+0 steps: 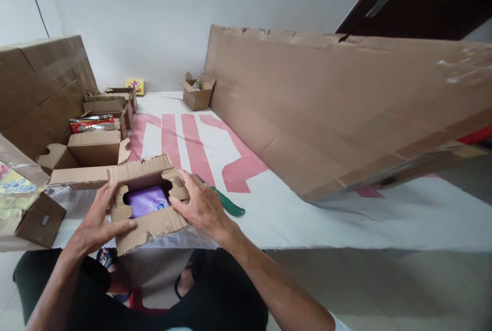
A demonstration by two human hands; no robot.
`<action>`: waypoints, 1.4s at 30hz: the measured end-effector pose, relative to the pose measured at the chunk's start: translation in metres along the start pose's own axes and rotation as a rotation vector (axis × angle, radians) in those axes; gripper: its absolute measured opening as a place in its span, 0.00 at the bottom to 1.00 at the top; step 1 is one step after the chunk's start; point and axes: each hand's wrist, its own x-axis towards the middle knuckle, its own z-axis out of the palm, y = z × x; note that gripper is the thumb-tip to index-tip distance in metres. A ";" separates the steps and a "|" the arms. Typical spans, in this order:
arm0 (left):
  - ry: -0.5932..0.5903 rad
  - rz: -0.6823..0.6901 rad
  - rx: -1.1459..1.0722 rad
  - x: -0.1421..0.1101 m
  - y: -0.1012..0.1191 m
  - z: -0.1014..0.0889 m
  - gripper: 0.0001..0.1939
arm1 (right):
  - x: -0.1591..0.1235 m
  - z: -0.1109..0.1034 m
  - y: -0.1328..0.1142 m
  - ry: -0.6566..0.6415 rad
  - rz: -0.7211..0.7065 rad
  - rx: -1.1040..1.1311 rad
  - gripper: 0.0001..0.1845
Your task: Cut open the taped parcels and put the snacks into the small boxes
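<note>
Between my hands, at the table's front edge, is a small cardboard box (151, 229) with its flaps folded outward. A purple plastic-wrapped pack (146, 201) lies inside it. My left hand (98, 221) grips the box's left side, with the thumb along the front flap. My right hand (203, 203) holds the right side flap between thumb and fingers. Just beyond the right hand lies a green curved handle (232, 204), its other end hidden behind that hand.
Several open cardboard boxes (94, 144) line the left side, one with red and silver packets (92, 124). A large cardboard panel (326, 110) leans along the right. A small open box (197, 98) and a yellow box (135, 86) stand near the wall.
</note>
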 end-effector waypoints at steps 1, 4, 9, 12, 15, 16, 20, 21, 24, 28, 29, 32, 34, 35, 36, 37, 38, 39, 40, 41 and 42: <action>0.046 -0.015 0.043 0.000 0.004 0.006 0.52 | 0.001 -0.002 -0.001 0.007 -0.020 -0.014 0.35; 0.147 -0.041 0.147 0.001 0.014 0.021 0.49 | -0.001 -0.006 0.007 0.052 -0.023 0.051 0.26; 0.190 -0.072 0.237 0.007 0.029 0.026 0.37 | -0.003 -0.005 0.037 0.144 0.062 0.061 0.26; 0.196 -0.140 0.313 0.009 0.037 0.026 0.33 | 0.004 -0.009 0.042 0.246 -0.112 -0.186 0.25; 0.209 -0.171 0.366 0.008 0.043 0.028 0.29 | 0.016 -0.022 0.031 0.173 -0.340 -0.314 0.20; 0.217 -0.166 0.370 0.007 0.044 0.029 0.28 | 0.020 -0.026 0.025 0.104 -0.397 -0.304 0.20; 0.189 -0.160 0.376 0.003 0.054 0.031 0.27 | 0.030 -0.032 -0.002 -0.266 -0.416 -0.168 0.14; 0.168 -0.183 0.398 0.004 0.057 0.032 0.28 | 0.032 -0.030 -0.008 -0.344 -0.389 -0.155 0.12; 0.138 -0.280 0.504 0.009 0.071 0.035 0.26 | 0.041 -0.020 -0.022 -0.491 -0.317 -0.213 0.04; 0.116 -0.327 0.590 0.016 0.087 0.039 0.21 | 0.060 -0.009 -0.032 -0.647 -0.210 -0.323 0.16; 0.102 -0.331 0.584 0.017 0.088 0.040 0.22 | 0.064 -0.007 -0.034 -0.680 -0.190 -0.332 0.18; 0.101 -0.295 0.470 0.017 0.081 0.036 0.24 | 0.069 -0.005 -0.036 -0.746 -0.174 -0.337 0.20; 0.130 -0.228 0.312 0.014 0.069 0.030 0.28 | 0.068 -0.003 -0.036 -0.773 -0.193 -0.345 0.22; 0.141 -0.192 0.213 0.013 0.061 0.026 0.31 | 0.067 -0.003 -0.036 -0.782 -0.203 -0.353 0.23; 0.147 -0.158 0.107 0.011 0.053 0.023 0.33 | 0.066 -0.002 -0.035 -0.790 -0.210 -0.360 0.25; 0.154 -0.127 -0.003 0.009 0.046 0.019 0.35 | 0.065 -0.001 -0.034 -0.796 -0.215 -0.362 0.25; 0.166 -0.102 -0.107 0.007 0.038 0.015 0.37 | 0.065 -0.001 -0.033 -0.798 -0.213 -0.357 0.26; 0.181 -0.088 -0.197 0.004 0.031 0.012 0.39 | 0.064 0.000 -0.031 -0.799 -0.202 -0.346 0.26; 0.196 -0.088 -0.268 0.002 0.025 0.010 0.40 | 0.063 0.001 -0.030 -0.800 -0.189 -0.326 0.26; 0.207 -0.097 -0.317 -0.001 0.019 0.008 0.41 | 0.063 0.001 -0.029 -0.798 -0.172 -0.303 0.27; 0.215 -0.112 -0.347 -0.004 0.015 0.007 0.41 | 0.062 0.002 -0.027 -0.796 -0.154 -0.283 0.27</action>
